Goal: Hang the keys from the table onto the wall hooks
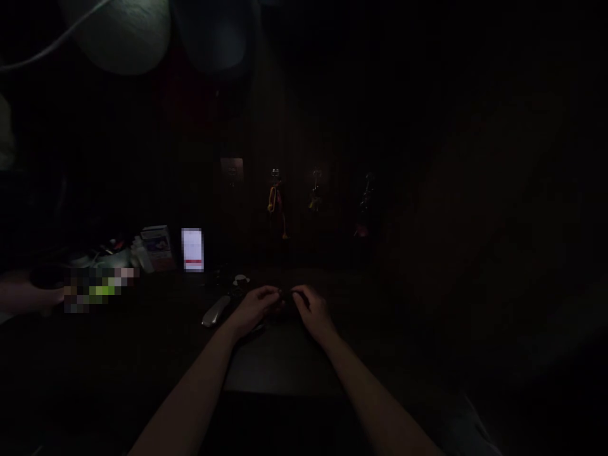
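In very dim light, my left hand [256,309] and my right hand [311,310] are close together over a dark table [280,373]. Fingers and thumb of my left hand are pinched together around something small and dark that I cannot make out. My right hand is also closed in a pinch, with its fingertips near those of the left; what it holds is lost in the dark. Left of my left hand lies a smooth, silvery elongated object [216,311]. A small whitish piece [241,278] rests just beyond my left hand.
A lit screen [192,250] stands at the back left, beside a box [159,248]. Another person's hand [28,292] reaches in at the left, near a blurred-out bright patch. Key-like trinkets [275,196] hang from hooks along the back. Pale rounded shapes [123,38] hang overhead.
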Available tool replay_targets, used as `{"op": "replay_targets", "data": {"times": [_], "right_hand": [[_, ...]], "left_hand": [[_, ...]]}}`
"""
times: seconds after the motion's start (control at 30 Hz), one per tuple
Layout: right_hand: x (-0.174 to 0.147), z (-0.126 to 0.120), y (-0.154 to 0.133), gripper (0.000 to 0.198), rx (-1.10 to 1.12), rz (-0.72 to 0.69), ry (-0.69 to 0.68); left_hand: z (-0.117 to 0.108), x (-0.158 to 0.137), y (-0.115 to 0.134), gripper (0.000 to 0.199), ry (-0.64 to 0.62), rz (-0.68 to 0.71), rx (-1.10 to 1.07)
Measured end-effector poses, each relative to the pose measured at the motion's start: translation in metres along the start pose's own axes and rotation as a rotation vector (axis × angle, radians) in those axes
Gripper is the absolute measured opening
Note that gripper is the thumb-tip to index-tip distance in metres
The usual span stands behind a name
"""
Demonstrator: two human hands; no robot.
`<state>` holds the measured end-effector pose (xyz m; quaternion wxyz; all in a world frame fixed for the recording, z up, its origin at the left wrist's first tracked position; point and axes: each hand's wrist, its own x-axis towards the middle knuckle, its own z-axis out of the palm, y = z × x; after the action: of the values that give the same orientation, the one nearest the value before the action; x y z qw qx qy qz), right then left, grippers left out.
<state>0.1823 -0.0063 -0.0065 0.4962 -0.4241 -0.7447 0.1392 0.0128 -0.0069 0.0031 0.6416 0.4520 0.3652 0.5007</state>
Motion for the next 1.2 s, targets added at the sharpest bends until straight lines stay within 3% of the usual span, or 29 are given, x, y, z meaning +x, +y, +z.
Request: {"op": "replay_targets", "data": {"times": [0.2,0.33,0.53,0.77,0.87,1.0,1.2], "right_hand": [[0.001,0.0,-0.002,0.018,0.044,-0.039,-0.017],[0.0,0.001,-0.003,0.016,0.049,-0.046,-0.016],[0.0,-0.001,-0.005,0.018,0.067,-0.002,0.013],[0.006,-0.007,-0.001,0.018,0.079,0.04,0.184],[0.012,-0.015,0.003,0.019,0.069,0.053,0.187],[0.031,-0.032,0.008,0.021,0.033,0.051,0.19],[0.079,-0.061,0.005,0.024,-0.045,0.008,0.203]], "left_hand": [[0.001,-0.002,0.003,0.029,0.01,0.047,0.288],[0.0,-0.003,0.003,0.03,0.013,0.063,0.359],[-0.004,0.0,-0.002,0.037,0.002,0.052,0.181],[-0.011,0.005,0.002,0.039,0.135,0.165,0.037],[-0.015,0.008,0.002,0.035,0.271,0.246,0.163],[-0.018,0.009,0.0,0.021,0.447,0.386,0.523],[-0.018,0.007,0.0,0.018,0.48,0.387,0.667]]}}
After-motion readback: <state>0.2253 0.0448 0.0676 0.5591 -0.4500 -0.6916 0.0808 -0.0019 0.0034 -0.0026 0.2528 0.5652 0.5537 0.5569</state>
